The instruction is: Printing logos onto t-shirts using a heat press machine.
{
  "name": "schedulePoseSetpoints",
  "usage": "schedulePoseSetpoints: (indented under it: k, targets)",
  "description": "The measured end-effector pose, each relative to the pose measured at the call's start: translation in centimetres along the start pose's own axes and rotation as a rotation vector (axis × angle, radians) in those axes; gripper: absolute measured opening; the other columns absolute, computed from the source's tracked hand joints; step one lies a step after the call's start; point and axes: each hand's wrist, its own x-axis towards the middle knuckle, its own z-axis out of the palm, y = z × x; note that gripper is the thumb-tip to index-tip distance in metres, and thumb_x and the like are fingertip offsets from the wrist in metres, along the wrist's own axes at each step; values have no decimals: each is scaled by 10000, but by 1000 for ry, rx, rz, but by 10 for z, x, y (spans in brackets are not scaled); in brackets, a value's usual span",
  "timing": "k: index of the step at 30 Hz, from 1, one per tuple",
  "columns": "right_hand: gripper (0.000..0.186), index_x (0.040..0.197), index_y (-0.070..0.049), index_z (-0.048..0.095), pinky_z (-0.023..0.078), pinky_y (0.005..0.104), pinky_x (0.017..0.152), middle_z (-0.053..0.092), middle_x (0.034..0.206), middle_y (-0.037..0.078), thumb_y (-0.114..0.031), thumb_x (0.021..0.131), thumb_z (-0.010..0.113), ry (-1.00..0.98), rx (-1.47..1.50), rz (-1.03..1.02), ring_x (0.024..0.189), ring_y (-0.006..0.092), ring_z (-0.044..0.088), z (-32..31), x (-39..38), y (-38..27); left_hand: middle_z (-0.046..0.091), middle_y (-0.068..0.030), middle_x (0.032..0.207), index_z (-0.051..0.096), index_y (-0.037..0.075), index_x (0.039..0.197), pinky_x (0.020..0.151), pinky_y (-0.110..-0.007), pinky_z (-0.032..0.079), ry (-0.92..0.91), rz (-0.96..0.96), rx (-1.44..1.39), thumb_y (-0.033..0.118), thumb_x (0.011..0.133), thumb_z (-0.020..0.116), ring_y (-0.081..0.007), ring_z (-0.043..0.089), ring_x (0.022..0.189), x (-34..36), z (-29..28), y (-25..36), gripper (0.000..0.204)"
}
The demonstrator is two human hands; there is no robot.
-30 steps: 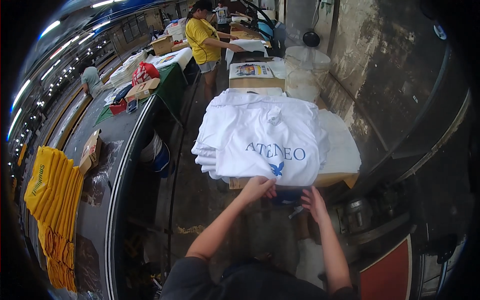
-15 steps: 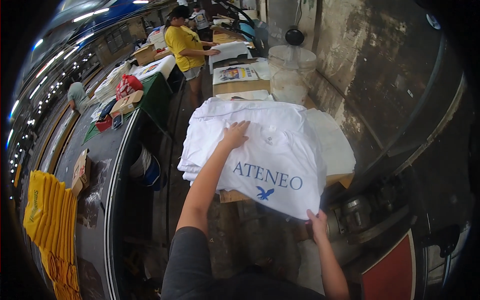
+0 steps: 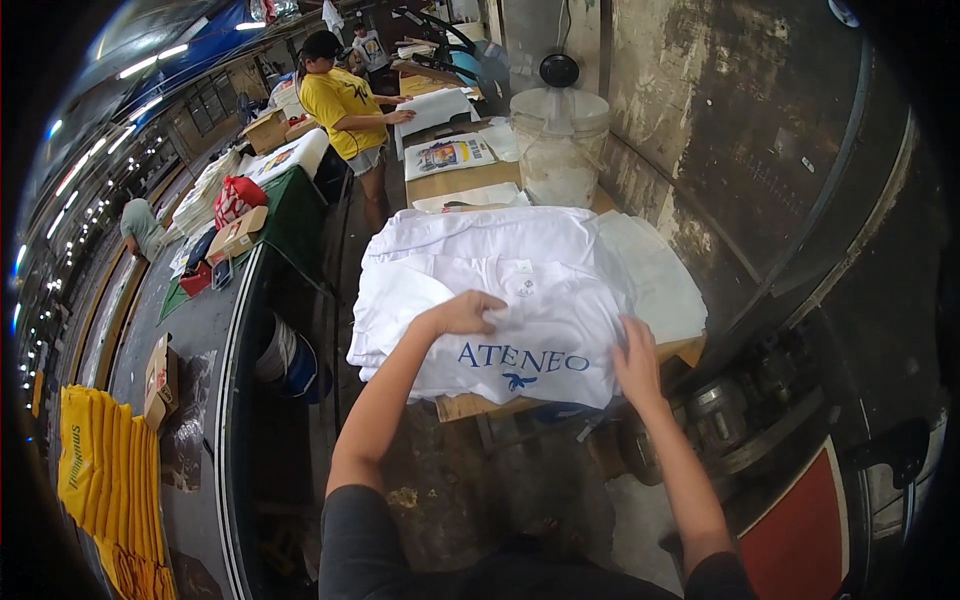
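Note:
A white short-sleeved T-shirt (image 3: pixel 560 300) with blue lettering and a blue bird print lies on top of a stack of white shirts (image 3: pixel 480 230) on a cardboard-topped table (image 3: pixel 470 408). My left hand (image 3: pixel 462 314) rests on the shirt left of centre, above the lettering, fingers loosely bent and apart. My right hand (image 3: pixel 635 360) touches the shirt's right edge beside the lettering, fingers apart and pointing away from me. Pale sheets (image 3: pixel 655 260) lie to the right of the stack.
At left, a long dark table (image 3: pixel 195 400) holds folded yellow garments (image 3: pixel 105 470) and boxes. A white bucket (image 3: pixel 555 150) stands behind the stack. A co-worker in yellow (image 3: pixel 340 110) handles sheets at the back; others are farther off. A stained wall (image 3: pixel 750 130) lines the right.
The shirt's front hem, hanging forward half a second ago, now sits higher. My right hand has let go of that corner and moved up. My left hand has come down from near the collar.

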Motion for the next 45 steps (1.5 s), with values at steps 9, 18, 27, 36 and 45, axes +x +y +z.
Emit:
schedulePoseSetpoints:
  k: [9, 18, 27, 36, 45]
  targets:
    - [454, 1161, -80, 531, 377, 435, 867, 499, 1113, 153, 2, 714, 543, -136, -120, 11, 1049, 354, 442, 44, 54, -13, 600, -135, 1060, 612, 46, 1001, 761, -368, 477, 609, -1, 451, 309, 828, 588, -320, 605, 867, 23, -7, -2, 315]
    - [229, 828, 28, 540, 429, 368, 643, 521, 766, 203, 31, 630, 424, -295, 306, 64, 726, 410, 503, -73, -47, -44, 588, -140, 970, 617, 73, 893, 731, -428, 474, 599, -261, 683, 348, 822, 554, -332, 599, 859, 51, -20, -24, 291]
    - [114, 618, 6, 486, 293, 269, 455, 385, 510, 38, -47, 640, 584, -173, 534, 402, 477, 95, 391, -256, -208, -48, 628, -197, 796, 646, 9, 753, 686, -435, 492, 1311, -292, 721, 196, 832, 535, -368, 623, 771, 54, -150, 9, 231]
    - [271, 879, -30, 507, 408, 248, 674, 523, 803, 34, -121, 689, 677, 371, 456, 746, 746, 96, 482, -359, -338, -54, 611, -257, 840, 588, -49, 801, 722, -477, 442, 1495, -244, 518, 266, 854, 513, -407, 589, 828, 50, -199, -15, 329]
    - [123, 651, 30, 485, 379, 320, 515, 449, 566, 130, -69, 646, 558, 202, -98, 733, 525, 168, 465, -308, -208, -93, 529, -183, 1136, 481, 0, 1183, 728, -332, 459, 672, 206, 234, 177, 798, 613, -247, 573, 800, 96, 15, 128, 443]
